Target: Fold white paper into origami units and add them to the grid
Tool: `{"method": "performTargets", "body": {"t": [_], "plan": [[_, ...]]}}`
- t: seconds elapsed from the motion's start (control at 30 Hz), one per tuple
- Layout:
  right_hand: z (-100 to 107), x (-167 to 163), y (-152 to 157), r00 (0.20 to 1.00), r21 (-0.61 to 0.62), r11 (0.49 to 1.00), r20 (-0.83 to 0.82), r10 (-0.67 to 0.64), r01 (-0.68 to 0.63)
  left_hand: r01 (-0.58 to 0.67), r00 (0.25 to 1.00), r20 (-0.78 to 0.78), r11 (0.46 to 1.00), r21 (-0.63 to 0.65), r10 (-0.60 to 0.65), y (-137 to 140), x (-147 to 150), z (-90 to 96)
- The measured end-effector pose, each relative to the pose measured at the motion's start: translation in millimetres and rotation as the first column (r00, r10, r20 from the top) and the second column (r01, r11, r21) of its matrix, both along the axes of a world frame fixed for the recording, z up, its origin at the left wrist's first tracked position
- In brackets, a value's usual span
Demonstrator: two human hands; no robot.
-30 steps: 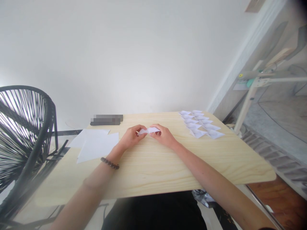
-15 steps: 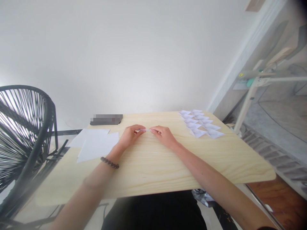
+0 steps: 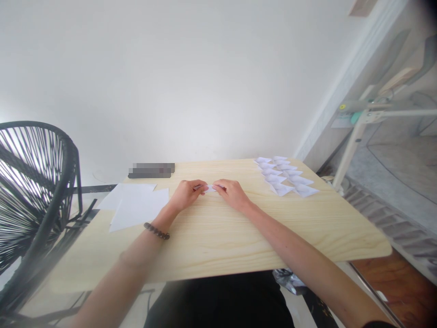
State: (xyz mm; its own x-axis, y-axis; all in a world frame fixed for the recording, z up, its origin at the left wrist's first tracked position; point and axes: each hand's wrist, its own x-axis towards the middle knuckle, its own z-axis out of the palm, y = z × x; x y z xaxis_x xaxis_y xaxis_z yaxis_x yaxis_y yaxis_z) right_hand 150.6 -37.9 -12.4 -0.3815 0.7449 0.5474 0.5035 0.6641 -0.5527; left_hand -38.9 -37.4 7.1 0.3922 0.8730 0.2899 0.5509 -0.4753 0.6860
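Observation:
Over the middle of the table, a small folded white paper (image 3: 210,188) is pinched between both hands. My left hand (image 3: 187,193), with a dark bead bracelet on its wrist, is closed on the paper's left side. Its right side sits between the thumb and fingers of my right hand (image 3: 233,193). Most of the paper is hidden by the fingers, so its full shape does not show. Folded white paper pieces (image 3: 278,188) stand in two rows to the right of my right hand. Flat white sheets (image 3: 139,209) lie left of my left hand.
The pale wooden table (image 3: 218,246) stands against a white wall. A dark object (image 3: 150,173), partly pixelated, lies at its back left. A black corded chair (image 3: 37,182) is at the left, and a white metal frame (image 3: 355,136) rises beyond the right edge.
The paper has gone from a thin edge-on strip to showing a small face between the fingertips. The fingers have tilted slightly; both arms stay nearly in place.

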Motion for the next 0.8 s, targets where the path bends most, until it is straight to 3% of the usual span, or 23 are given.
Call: {"method": "performTargets", "body": {"t": [0.13,0.27,0.4,0.6,0.8], "plan": [[-1.6,1.3,3.5,1.0,-0.051,0.999,-0.026,-0.017,0.016,-0.023,0.998,0.05,0.994,-0.109,0.028,3.1,-0.6,-4.6],[-6.1,6.2,7.6,0.988,-0.216,0.975,-0.131,-0.081,0.052,-0.003,0.999,0.034,0.989,-0.149,0.008,5.8,-3.1,-6.3],[-9.3,11.3,11.9,0.974,-0.333,0.942,-0.223,-0.041,-0.037,0.026,0.999,0.031,0.987,-0.16,-0.021,6.5,-5.0,-4.6],[-7.8,10.7,14.2,0.97,-0.327,0.944,-0.238,-0.047,-0.035,0.016,0.995,0.097,0.98,-0.198,0.003,8.6,-5.7,-6.3],[-7.6,11.0,11.2,0.983,-0.305,0.952,-0.169,-0.079,0.024,-0.041,0.998,0.036,0.987,-0.153,0.047,6.0,-4.6,-5.0]]}}
